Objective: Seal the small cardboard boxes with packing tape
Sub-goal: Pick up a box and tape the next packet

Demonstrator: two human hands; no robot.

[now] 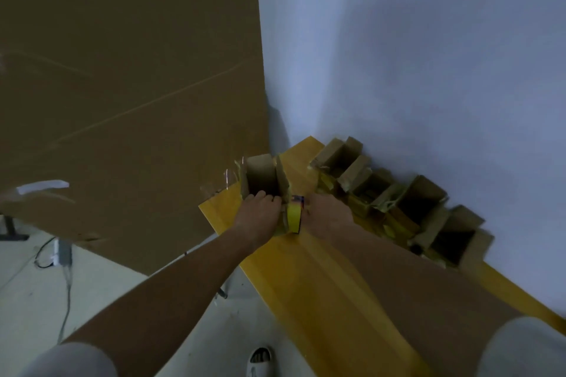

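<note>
I see a pale blue wall [428, 55], a big brown board [122, 86] leaning up, a yellow table [321, 285], and a light floor [30, 300] with grey cables [66, 300].

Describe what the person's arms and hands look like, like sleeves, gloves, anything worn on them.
Both arms are bare from the short sleeves down. The left sleeve and right sleeve are light grey and end near the upper arm. The left hand and right hand wear no gloves. No watch, bracelet or ring shows, though the image is dim and somewhat blurred.
</note>
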